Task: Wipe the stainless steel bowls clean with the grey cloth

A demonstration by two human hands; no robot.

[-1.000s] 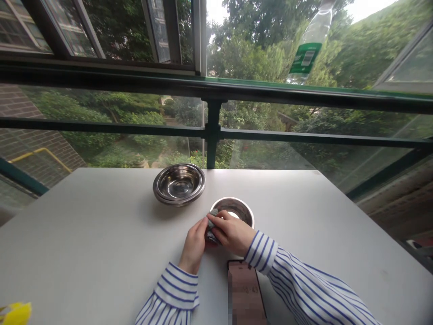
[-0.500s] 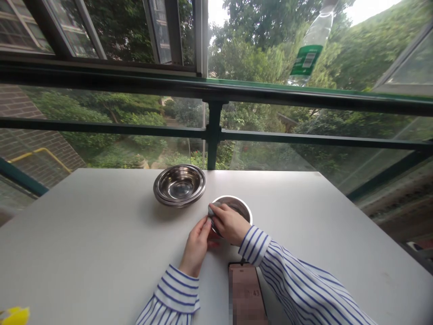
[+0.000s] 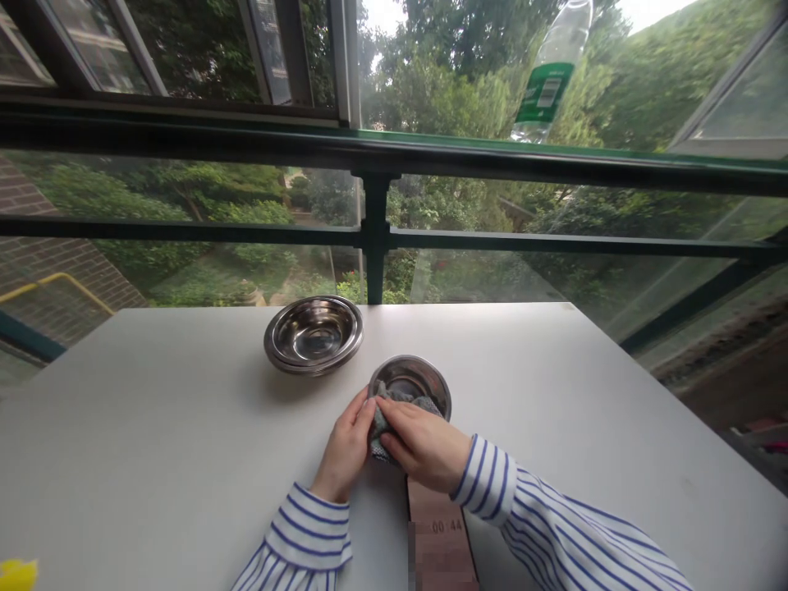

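Note:
A shiny metal bowl (image 3: 424, 373) stands near the middle of the white table, its inside facing me. My left hand (image 3: 345, 443) grips the bowl's left rim, thumb on top. My right hand (image 3: 428, 443) is closed on a grey checked cloth (image 3: 382, 419), which lies bunched over the bowl's near rim and partly inside it. The palm and fingers hide part of the cloth. Up and to the left, stacked metal bowls (image 3: 315, 335) sit apart from both hands.
A phone (image 3: 440, 542) showing a timer lies below my right hand on the white table (image 3: 185, 427). Behind the table runs a dark green railing (image 3: 246, 148). A plastic bottle (image 3: 545, 94) with a green label stands on it. Something yellow (image 3: 17, 574) shows at the lower left.
My right hand and the cloth have shifted from the bowl's left rim toward its near rim, so more cloth shows. The view has moved slightly. My left hand keeps its hold.

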